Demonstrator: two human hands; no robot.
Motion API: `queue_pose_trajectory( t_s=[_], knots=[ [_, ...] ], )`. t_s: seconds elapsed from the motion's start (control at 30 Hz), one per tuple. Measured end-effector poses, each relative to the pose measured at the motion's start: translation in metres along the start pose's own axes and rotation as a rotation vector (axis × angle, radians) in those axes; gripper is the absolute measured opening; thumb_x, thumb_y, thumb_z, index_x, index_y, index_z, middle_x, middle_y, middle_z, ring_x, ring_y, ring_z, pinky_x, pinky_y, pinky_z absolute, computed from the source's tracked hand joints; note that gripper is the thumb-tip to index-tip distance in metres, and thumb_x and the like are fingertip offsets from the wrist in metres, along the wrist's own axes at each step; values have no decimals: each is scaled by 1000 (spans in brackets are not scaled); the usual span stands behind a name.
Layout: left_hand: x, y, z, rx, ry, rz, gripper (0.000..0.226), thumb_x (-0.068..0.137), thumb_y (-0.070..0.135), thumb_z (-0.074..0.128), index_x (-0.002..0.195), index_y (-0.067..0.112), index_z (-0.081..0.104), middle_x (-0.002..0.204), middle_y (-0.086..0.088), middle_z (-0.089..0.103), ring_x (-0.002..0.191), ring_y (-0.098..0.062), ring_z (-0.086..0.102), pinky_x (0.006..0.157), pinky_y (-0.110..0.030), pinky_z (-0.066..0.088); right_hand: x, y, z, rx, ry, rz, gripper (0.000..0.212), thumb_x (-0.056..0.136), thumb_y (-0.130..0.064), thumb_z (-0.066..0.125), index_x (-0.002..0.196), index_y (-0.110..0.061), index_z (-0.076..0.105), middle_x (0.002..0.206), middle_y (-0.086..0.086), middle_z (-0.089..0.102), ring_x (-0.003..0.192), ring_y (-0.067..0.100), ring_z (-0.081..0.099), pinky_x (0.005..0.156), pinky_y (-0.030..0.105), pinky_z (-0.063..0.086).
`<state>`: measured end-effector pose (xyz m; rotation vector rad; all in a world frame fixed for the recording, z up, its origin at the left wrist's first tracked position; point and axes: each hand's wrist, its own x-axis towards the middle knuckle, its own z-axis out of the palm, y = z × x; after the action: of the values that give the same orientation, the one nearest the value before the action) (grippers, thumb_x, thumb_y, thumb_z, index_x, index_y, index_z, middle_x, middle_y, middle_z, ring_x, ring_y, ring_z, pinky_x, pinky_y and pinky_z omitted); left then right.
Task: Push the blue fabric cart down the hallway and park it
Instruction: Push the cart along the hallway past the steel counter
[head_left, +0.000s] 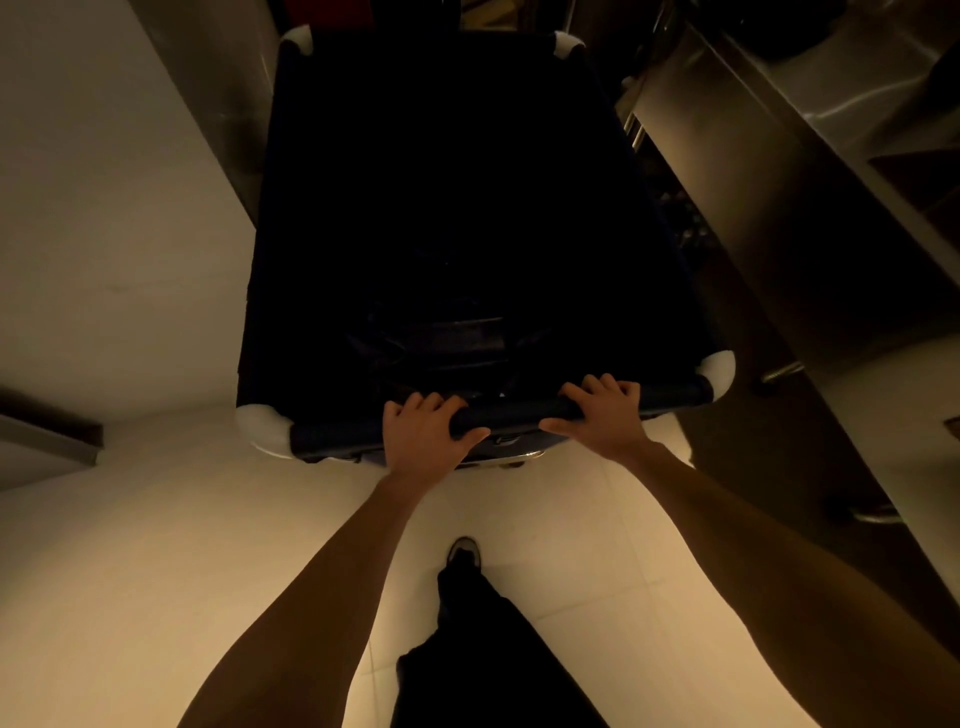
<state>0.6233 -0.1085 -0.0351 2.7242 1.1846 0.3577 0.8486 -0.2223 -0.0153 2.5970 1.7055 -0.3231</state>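
Observation:
The blue fabric cart (332, 434) fills the middle of the view, its deep bin dark inside, with white corner fittings on its rim. My left hand (423, 436) wraps the near rim bar left of centre. My right hand (605, 415) grips the same bar a little to the right. Both arms stretch forward from the bottom of the frame. The cart's far end sits between a wall corner and a metal counter.
A pale wall (104, 208) with a metal-edged corner runs close along the cart's left side. A stainless steel counter (810, 130) stands tight on the right, its legs on the floor. Light floor tiles (208, 545) lie under my dark-trousered leg and shoe (464, 553).

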Motion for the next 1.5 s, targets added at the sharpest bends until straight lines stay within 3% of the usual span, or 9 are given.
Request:
queue_pose_trajectory(
  t_s=[0.17,0.33,0.53,0.6,0.83,1.17,1.5],
  knots=[
    [-41,11,-2,1,-14,-5,47,77,66,55,100,26,66,90,-1,70,85,-25,60,73,-37,36,-42,-1,9,-1,10,2,81,66,-82,18,113,-27,56,115,7,59,114,28,46,96,40,24],
    [-62,17,-5,9,-43,-8,51,79,69,47,106,28,64,95,0,69,89,-23,58,76,-37,34,-64,-2,15,-7,10,-4,59,78,-72,44,114,-27,55,117,6,58,116,27,45,97,41,23],
    [-59,16,-6,3,-61,-17,52,80,69,44,107,28,63,97,0,68,91,-23,57,77,-38,33,-61,-2,16,1,22,-8,67,75,-76,35,114,-26,56,115,7,59,114,29,46,97,41,23],
    [-53,14,-5,6,-59,-13,53,81,69,43,107,28,63,97,-1,68,91,-24,57,77,-38,33,-54,0,16,-1,25,-16,63,77,-75,40,113,-25,56,114,8,60,114,29,47,97,42,24],
    [-12,4,2,33,-22,-6,49,78,67,52,102,27,65,91,-1,70,85,-25,60,73,-36,35,-11,5,8,13,40,-33,56,79,-70,47,113,-26,56,115,8,59,115,29,46,97,42,23],
    [76,-21,14,46,-3,-53,49,78,68,51,101,28,65,90,0,70,86,-24,60,75,-37,37,89,12,-13,-13,8,-68,60,78,-72,42,116,-28,53,120,8,57,117,28,44,100,43,24],
    [166,-44,17,62,27,-102,62,76,72,34,99,26,67,88,-2,71,83,-26,62,74,-37,41,195,20,-32,28,-2,-116,63,76,-75,40,115,-29,54,118,8,58,116,30,45,99,44,25]
  ],
)
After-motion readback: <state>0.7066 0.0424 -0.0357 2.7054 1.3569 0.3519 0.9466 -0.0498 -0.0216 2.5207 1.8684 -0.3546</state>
